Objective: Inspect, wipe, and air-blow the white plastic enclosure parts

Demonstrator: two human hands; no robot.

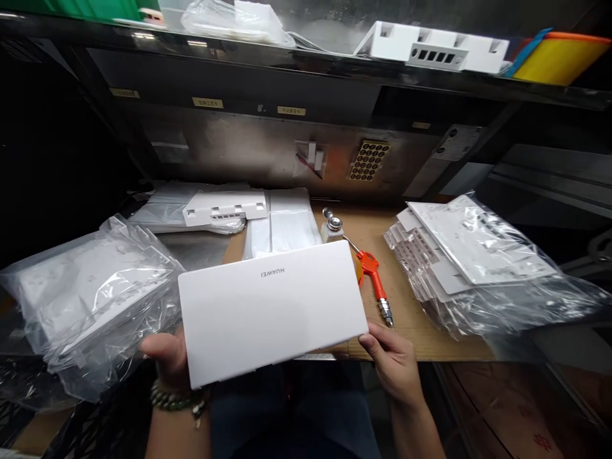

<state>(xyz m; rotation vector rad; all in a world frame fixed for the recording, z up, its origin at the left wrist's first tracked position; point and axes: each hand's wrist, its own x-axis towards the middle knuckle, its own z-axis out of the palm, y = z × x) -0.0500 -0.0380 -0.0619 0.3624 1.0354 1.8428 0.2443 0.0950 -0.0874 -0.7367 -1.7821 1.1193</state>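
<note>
A: What sort of place is this?

B: A dim workstation: a brown wooden bench top under a dark shelf, with a scuffed metal back panel across the middle of the frame.

A: And the hands?

B: Both grasp one white panel, lower centre of the frame, held just above the bench's near edge. It is flat, rectangular, slightly tilted, with the lettering HUAWEI reading upside down near its far edge. The left hand grips the lower left corner, mostly hidden beneath the panel; a beaded bracelet circles that wrist. The right hand pinches the lower right corner, its fingers curled against the edge.

A: What lies around it?

B: At the left, a crumpled clear bag of white parts. At the right, a stack of bagged white plastic pieces resting on the bench. Between that stack and the panel lies an orange-handled air blow gun, partly covered by the panel's right edge. Behind the panel sit more white sheets in plastic and a white housing with slots.

A: Up on the shelf?

B: Upper right of the frame: a white slotted casing and a yellow and orange bin. Upper centre: another clear bag.
</note>
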